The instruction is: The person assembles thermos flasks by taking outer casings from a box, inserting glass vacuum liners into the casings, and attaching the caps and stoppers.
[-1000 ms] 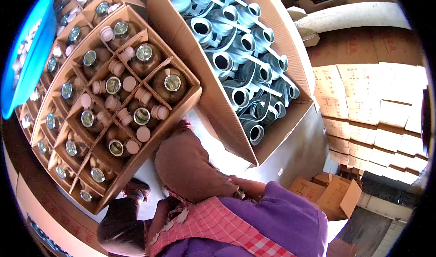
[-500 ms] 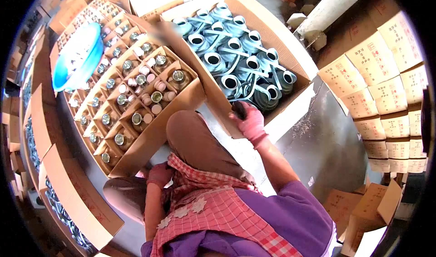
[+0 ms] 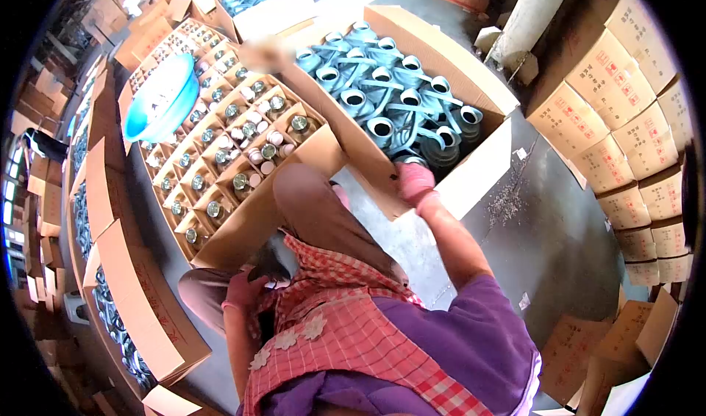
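My right hand (image 3: 417, 184), in a pink glove, reaches into the near corner of a cardboard box (image 3: 346, 145). Its fingertips are hidden among teal, round-necked pieces (image 3: 380, 127) with strap-like bands, so their grip does not show. Down by my lap, my gloved left hand (image 3: 244, 291) is closed beside a dark, shiny object (image 3: 271, 263), too unclear to name. In front of my knees stands a divided carton (image 3: 243, 241) of glass containers with metallic tops (image 3: 215, 209). Pinkish round pieces (image 3: 255, 155) lie in some compartments.
A blue basin (image 3: 170, 106) with pale contents rests on the divided carton. More open boxes (image 3: 147, 298) of teal pieces line the left. Stacked printed cartons (image 3: 610, 85) rise at right, near a pale post (image 3: 533, 26). Open boxes (image 3: 603, 342) sit at lower right.
My right hand has moved from the box's near edge down into its corner, among the teal pieces. My left hand stays by my lap. The view has shifted slightly.
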